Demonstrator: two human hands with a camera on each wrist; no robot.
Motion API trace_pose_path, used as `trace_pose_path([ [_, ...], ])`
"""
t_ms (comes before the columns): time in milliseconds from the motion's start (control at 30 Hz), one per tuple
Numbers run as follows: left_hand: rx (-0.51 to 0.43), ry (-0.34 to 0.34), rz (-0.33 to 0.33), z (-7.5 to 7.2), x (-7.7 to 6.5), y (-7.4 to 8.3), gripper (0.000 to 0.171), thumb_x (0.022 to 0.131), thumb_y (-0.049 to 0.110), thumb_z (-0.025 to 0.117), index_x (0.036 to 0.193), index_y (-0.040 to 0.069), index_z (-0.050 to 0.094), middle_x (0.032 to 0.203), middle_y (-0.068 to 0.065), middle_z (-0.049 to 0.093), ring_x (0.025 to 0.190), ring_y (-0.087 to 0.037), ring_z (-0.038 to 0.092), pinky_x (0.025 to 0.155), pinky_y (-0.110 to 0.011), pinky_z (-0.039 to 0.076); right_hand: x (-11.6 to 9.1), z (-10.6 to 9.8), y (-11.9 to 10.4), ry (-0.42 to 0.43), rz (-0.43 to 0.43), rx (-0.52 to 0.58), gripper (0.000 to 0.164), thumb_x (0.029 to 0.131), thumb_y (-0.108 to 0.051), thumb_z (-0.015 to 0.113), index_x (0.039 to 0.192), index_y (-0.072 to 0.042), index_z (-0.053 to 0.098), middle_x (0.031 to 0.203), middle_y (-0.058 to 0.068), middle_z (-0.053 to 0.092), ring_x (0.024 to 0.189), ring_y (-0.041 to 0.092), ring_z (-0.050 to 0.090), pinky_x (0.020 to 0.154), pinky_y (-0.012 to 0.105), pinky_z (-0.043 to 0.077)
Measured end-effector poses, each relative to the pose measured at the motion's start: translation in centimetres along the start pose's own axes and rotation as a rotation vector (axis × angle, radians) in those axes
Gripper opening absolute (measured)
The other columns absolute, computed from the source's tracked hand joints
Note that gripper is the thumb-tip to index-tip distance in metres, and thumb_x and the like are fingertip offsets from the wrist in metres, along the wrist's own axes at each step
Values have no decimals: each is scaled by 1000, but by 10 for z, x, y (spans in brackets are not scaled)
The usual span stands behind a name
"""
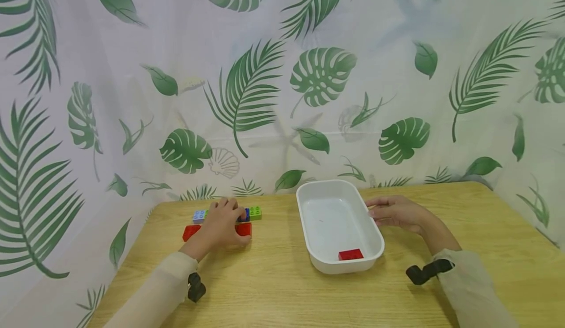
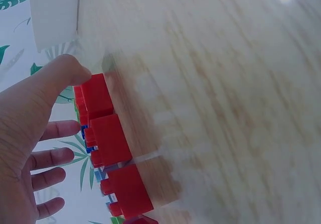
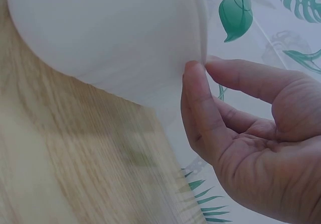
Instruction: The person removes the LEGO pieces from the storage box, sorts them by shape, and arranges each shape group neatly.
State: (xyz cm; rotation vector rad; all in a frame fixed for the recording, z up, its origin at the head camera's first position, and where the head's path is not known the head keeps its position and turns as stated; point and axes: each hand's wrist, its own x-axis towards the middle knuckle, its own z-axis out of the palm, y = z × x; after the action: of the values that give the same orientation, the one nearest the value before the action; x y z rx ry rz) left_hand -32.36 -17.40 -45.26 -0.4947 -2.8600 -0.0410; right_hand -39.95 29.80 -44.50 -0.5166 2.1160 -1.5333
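My left hand (image 1: 220, 221) reaches over a row of red toy bricks (image 1: 244, 229) on the left of the table. In the left wrist view the thumb tip is right at the end red brick (image 2: 98, 94), while the other fingers stay spread above the row. Behind that row, partly hidden by the hand, lie a light blue brick (image 1: 199, 215), a dark blue one and a green brick (image 1: 255, 213). My right hand (image 1: 399, 213) pinches the right rim of a white plastic tub (image 1: 303, 222) between thumb and fingers. One red brick (image 1: 350, 255) lies inside the tub, by its near wall.
The wooden table (image 1: 282, 298) runs back to a hanging white curtain (image 1: 273, 156) printed with green leaves, close behind the bricks and the tub. Black straps with mounts (image 1: 196, 287) sit at both wrists, over pale sleeves.
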Motion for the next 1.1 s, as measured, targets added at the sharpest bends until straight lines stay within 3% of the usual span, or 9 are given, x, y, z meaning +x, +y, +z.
trace_pose_path([
  [467,-42,81,83,-18,17,17,44,79,45,81,110,16,70,104,-3,56,100,-25,46,87,-48,42,2,1,0,4,5,10,61,99,-16,65,147,13,40,118,5,73,106,11,70,95,34,57],
  [833,-142,58,151,-40,39,49,49,80,44,82,120,19,67,111,-3,57,105,-23,45,92,-46,41,-1,3,-4,14,11,1,59,100,-15,64,146,13,41,120,7,72,106,12,69,95,35,57],
  [1100,-267,43,252,-46,54,78,49,82,41,80,123,19,67,116,-5,58,107,-23,46,91,-45,42,0,3,-2,2,-4,-1,59,100,-16,64,146,13,41,119,6,72,106,12,69,96,36,57],
])
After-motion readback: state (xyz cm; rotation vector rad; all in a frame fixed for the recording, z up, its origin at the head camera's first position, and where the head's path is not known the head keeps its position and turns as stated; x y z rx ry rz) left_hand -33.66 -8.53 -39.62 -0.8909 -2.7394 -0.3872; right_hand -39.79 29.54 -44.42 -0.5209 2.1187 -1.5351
